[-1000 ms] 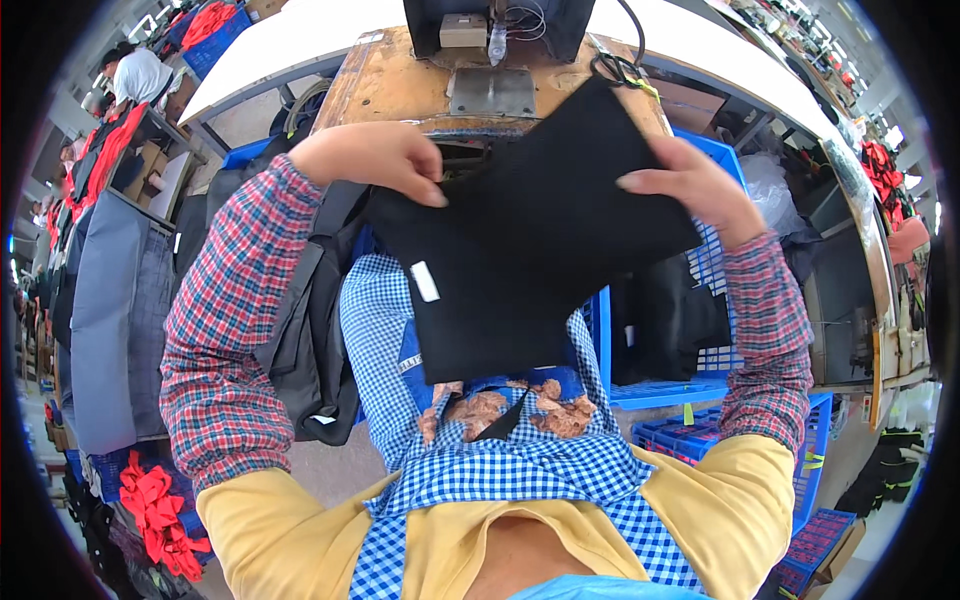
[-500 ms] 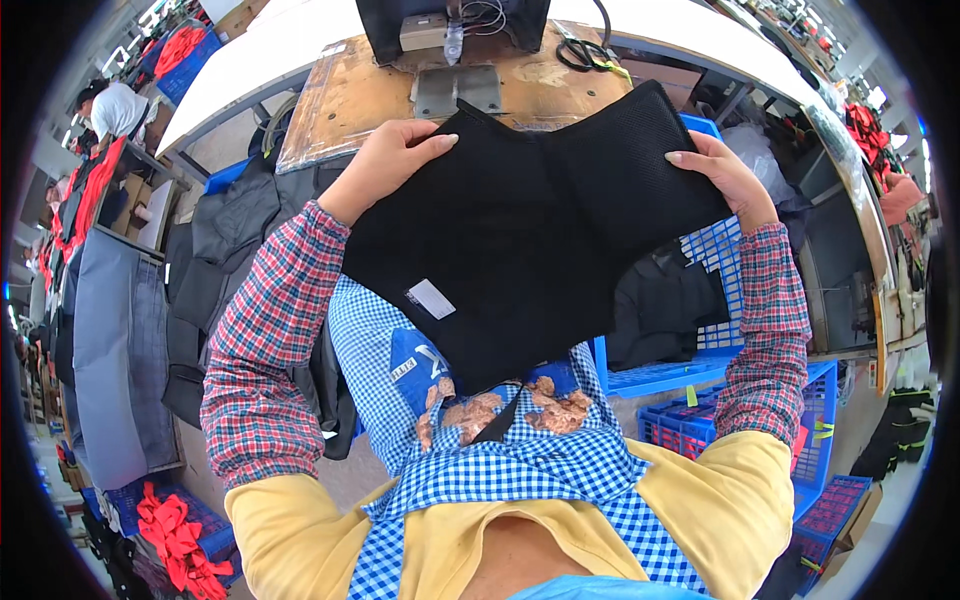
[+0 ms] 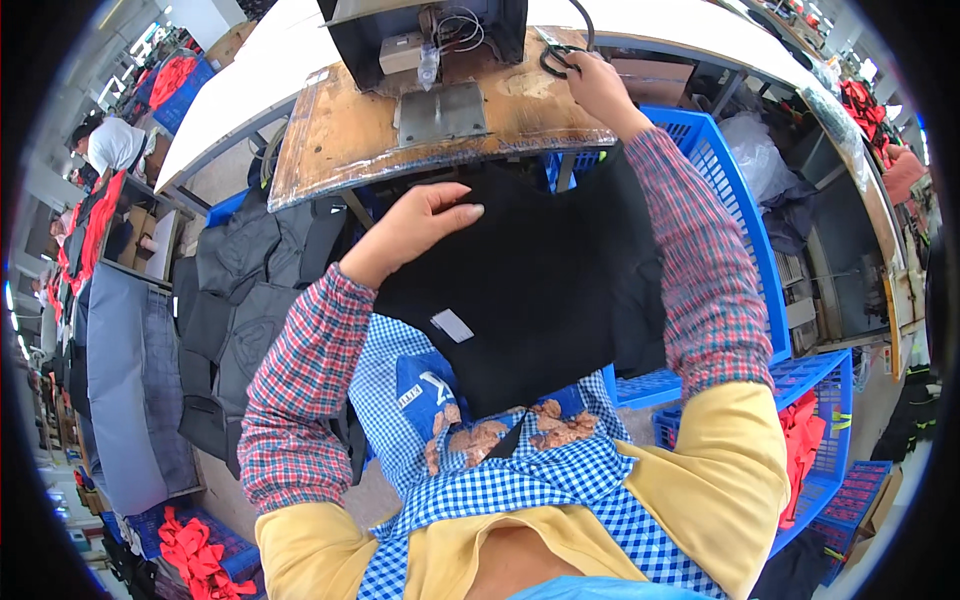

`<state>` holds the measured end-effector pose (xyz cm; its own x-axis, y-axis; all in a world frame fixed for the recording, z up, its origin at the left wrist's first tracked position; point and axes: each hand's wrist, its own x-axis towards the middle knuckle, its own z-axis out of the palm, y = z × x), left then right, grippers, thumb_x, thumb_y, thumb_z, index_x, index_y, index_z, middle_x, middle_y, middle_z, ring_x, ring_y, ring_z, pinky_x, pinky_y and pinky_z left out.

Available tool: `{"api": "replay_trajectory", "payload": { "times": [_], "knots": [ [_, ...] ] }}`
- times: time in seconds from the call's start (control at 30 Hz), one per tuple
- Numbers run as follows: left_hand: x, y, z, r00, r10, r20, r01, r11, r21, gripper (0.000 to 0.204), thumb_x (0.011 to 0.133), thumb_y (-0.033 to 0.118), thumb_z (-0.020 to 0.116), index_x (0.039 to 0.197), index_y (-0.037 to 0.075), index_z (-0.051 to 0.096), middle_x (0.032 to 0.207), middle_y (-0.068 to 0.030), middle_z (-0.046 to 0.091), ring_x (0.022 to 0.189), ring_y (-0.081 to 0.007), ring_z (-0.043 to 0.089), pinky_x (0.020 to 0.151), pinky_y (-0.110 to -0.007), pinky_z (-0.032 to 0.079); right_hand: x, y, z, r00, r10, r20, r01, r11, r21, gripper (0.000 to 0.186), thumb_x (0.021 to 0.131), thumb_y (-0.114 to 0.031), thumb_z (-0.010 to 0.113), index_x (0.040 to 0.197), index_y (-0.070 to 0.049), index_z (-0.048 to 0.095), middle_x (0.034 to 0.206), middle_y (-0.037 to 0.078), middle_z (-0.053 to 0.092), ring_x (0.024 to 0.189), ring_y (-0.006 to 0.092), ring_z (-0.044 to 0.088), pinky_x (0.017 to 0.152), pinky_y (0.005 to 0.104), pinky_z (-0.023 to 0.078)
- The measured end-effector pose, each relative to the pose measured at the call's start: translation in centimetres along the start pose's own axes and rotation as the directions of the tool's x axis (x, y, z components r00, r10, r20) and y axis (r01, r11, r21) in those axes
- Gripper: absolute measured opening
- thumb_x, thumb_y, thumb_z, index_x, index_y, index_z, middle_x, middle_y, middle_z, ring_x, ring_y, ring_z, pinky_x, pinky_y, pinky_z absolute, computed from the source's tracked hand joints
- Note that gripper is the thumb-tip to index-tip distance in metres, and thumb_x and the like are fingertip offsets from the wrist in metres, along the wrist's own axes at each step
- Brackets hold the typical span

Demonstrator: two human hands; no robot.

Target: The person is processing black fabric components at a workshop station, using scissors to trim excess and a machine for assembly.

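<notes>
My left hand pinches the upper edge of a black fabric piece, which hangs over my checked apron and bears a small white label. My right hand reaches onto the worn wooden worktop, its fingers closed on the black-handled scissors. A boxy machine with wires and a small metal plate stands on the worktop, left of the scissors.
Blue plastic crates flank my right side. Dark fabric pieces lie stacked at my left, beside grey sheets and red fabric. A white table runs behind the worktop. A person in white is at the far left.
My right hand has let go of the black fabric and moved up to the scissors. The fabric's right side has dropped, and my left hand has moved slightly right and down with it.
</notes>
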<state>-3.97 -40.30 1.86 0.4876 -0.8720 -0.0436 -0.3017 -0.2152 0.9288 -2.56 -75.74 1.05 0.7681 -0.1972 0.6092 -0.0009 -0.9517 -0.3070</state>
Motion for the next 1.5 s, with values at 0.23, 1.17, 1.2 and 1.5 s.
{"api": "replay_trajectory", "payload": {
  "times": [0.23, 1.17, 1.2, 1.5],
  "knots": [
    [-0.5, 1.1, 0.2, 0.977, -0.136, 0.163, 0.178, 0.943, -0.282, 0.062, 0.083, 0.003, 0.064, 0.141, 0.007, 0.043, 0.123, -0.0036, 0.054, 0.114, -0.0114, 0.046, 0.097, -0.024, 0.04, 5.9, 5.0, 5.2, 0.935, 0.347, 0.073, -0.309, 0.899, -0.31, 0.038, 0.087, -0.032, 0.062, 0.112, -0.004, 0.065, 0.104, 0.022, 0.067, 0.099, 0.0381, 0.064, 0.088, 0.0458, 0.05],
    [0.3, -1.2, -0.8, 0.974, -0.077, 0.214, 0.167, 0.88, -0.445, 0.054, 0.082, 0.002, 0.065, 0.135, 0.01, 0.052, 0.117, -0.0019, 0.061, 0.103, -0.0108, 0.057, 0.097, -0.025, 0.042, -3.1, -13.1, -16.3, 0.584, -0.281, 0.762, 0.371, 0.927, 0.058, 0.06, 0.064, -0.027, 0.083, 0.116, -0.011, 0.059, 0.104, 0.008, 0.063, 0.093, 0.0263, 0.058, 0.083, 0.0369, 0.048],
    [0.3, -1.2, -0.8, 0.974, -0.079, 0.213, 0.17, 0.877, -0.449, 0.054, 0.082, 0.002, 0.066, 0.135, 0.01, 0.052, 0.117, -0.002, 0.061, 0.103, -0.011, 0.057, 0.097, -0.025, 0.042, -3.0, -13.3, -16.2, 0.579, -0.314, 0.752, 0.413, 0.909, 0.062, 0.057, 0.065, -0.024, 0.082, 0.116, -0.01, 0.06, 0.102, 0.008, 0.063, 0.092, 0.0265, 0.059, 0.082, 0.0365, 0.048],
    [-0.1, -0.5, -0.8, 0.967, -0.219, 0.131, 0.252, 0.902, -0.349, 0.047, 0.082, 0.01, 0.071, 0.127, 0.004, 0.056, 0.113, -0.0023, 0.062, 0.1, -0.0117, 0.057, 0.097, -0.026, 0.04, -2.3, -14.6, -17.5, 0.545, -0.352, 0.761, 0.521, 0.853, 0.02, 0.05, 0.068, -0.014, 0.077, 0.116, -0.008, 0.062, 0.1, 0.01, 0.065, 0.095, 0.0283, 0.059, 0.088, 0.0373, 0.047]
  ]
}}
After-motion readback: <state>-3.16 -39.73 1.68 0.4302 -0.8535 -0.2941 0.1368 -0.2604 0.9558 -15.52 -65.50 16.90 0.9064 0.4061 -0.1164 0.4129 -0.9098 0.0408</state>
